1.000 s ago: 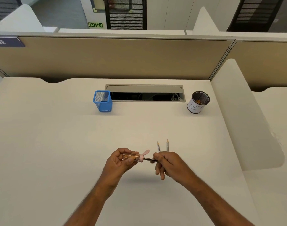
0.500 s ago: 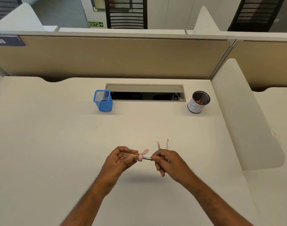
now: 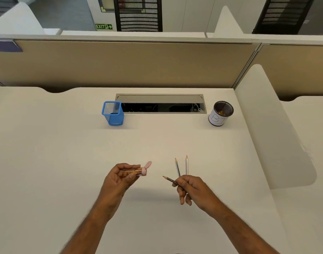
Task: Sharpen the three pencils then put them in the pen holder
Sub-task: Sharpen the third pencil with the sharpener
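My left hand (image 3: 118, 177) grips a clear pencil sharpener (image 3: 136, 171) with a pink cap flipped open and shavings inside. To its right, my right hand (image 3: 191, 189) holds a dark pencil (image 3: 169, 179) by its rear end, its sharp tip pointing left toward the sharpener, a gap between them. Two other pencils (image 3: 177, 166) (image 3: 186, 165) lie on the desk just beyond my right hand, tips pointing away from me. A blue mesh pen holder (image 3: 113, 113) stands at the back left of the desk.
A black mesh cup with a white label (image 3: 220, 114), shavings inside, stands at the back right. An open cable slot (image 3: 160, 104) runs between the two cups. A beige partition closes the back, and a white divider (image 3: 272, 129) borders the right.
The pencil was inside the sharpener; my right hand has pulled it out and moved right. My left hand has moved slightly left with the sharpener.
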The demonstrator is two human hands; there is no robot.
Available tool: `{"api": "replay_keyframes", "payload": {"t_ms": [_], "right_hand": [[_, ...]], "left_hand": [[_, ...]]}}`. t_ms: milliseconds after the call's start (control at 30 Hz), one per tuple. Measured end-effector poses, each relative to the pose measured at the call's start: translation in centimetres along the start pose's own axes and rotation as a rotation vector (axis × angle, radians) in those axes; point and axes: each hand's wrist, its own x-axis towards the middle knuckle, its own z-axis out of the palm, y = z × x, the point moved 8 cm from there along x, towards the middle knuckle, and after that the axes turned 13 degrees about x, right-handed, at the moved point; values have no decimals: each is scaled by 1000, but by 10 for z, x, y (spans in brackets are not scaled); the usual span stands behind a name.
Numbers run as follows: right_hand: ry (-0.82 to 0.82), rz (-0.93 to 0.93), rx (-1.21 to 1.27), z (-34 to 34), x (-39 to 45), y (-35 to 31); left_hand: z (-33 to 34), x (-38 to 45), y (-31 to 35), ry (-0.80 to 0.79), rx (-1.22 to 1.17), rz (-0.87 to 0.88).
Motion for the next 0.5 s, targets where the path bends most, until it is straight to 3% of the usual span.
{"api": "replay_keyframes", "payload": {"t_ms": [233,500], "right_hand": [[56,28,-125,5,17,20],[216,-52,-725,13,54,15]], "left_hand": [[-9,-2,-8,26,63,4],[-11,-6,-19,35,106,-12]]}}
